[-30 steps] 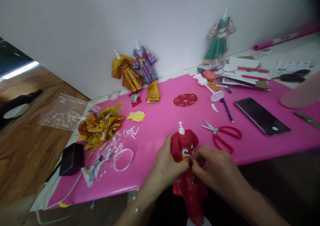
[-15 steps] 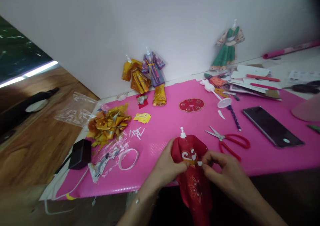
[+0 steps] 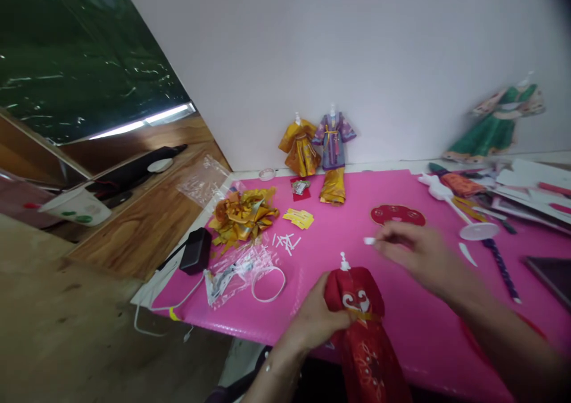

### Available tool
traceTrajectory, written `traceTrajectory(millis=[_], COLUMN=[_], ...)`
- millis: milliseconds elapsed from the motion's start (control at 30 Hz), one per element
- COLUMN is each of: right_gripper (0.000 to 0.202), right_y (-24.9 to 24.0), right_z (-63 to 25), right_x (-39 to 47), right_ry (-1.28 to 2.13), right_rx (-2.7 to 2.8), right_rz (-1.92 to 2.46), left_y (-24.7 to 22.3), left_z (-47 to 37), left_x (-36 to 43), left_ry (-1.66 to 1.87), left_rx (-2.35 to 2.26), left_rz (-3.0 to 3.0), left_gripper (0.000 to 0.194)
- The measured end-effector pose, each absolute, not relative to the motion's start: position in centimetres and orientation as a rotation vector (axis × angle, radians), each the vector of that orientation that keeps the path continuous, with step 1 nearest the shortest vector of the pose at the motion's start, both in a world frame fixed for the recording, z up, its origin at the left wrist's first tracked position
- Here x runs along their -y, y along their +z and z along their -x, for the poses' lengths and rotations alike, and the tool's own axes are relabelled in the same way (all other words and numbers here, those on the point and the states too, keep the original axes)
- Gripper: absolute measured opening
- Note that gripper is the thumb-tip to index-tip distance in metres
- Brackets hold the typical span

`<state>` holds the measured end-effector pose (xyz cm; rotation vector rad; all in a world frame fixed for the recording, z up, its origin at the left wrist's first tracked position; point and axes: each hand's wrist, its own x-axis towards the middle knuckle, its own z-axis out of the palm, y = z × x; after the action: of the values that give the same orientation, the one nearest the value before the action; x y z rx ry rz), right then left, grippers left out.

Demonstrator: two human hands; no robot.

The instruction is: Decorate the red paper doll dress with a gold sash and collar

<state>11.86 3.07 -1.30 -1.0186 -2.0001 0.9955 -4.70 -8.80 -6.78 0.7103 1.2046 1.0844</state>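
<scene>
My left hand (image 3: 319,317) is wrapped round a red doll dress (image 3: 375,355) at the table's front edge, its thumb lying across the gold waist band (image 3: 368,315). White swirls and pale embroidery mark the dress, and a white peg-like neck (image 3: 344,261) sticks out of its top. Above and to the right of it, my right hand (image 3: 410,257) pinches a small white strip (image 3: 369,241) between thumb and fingers. That hand partly covers a red scalloped collar piece (image 3: 390,213) lying on the pink mat (image 3: 321,245).
Gold scraps (image 3: 245,216), white strip offcuts (image 3: 285,242), yellow pieces (image 3: 298,217) and a white ring (image 3: 268,284) lie left. Dressed doll figures (image 3: 332,141) lean on the wall. A white doll stand (image 3: 455,207), dark blue pen (image 3: 502,271) and phone (image 3: 551,281) are right. My arm mostly hides the scissors.
My right hand has moved from the dress's waist up and away over the mat, carrying the white strip. My left hand still holds the dress. The view has swung left.
</scene>
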Motion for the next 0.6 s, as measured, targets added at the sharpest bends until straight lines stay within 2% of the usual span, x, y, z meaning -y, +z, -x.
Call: traceTrajectory(millis=[133, 300, 467, 600], right_gripper=[0.012, 0.004, 0.022, 0.026], right_y=[0.2, -2.6, -5.2, -6.1], right_z=[-1.9, 8.2, 12.8, 14.3], right_x=[-4.6, -4.8, -5.2, -5.7], right_ry=[0.973, 0.919, 0.787, 0.731], right_rx=[2.478, 2.77, 2.979, 3.073], right_rz=[0.847, 0.776, 0.944, 0.968], left_y=[-8.2, -9.2, -8.4, -7.8], left_z=[4.7, 5.0, 5.7, 6.4], left_x=[8.7, 9.1, 9.7, 10.1], left_ry=[1.105, 1.133, 1.157, 1.109], left_rx=[-1.17, -1.138, -1.074, -1.125], left_rz=[-0.7, -0.717, -0.771, -0.747], left_gripper=[0.062, 0.065, 0.074, 0.073])
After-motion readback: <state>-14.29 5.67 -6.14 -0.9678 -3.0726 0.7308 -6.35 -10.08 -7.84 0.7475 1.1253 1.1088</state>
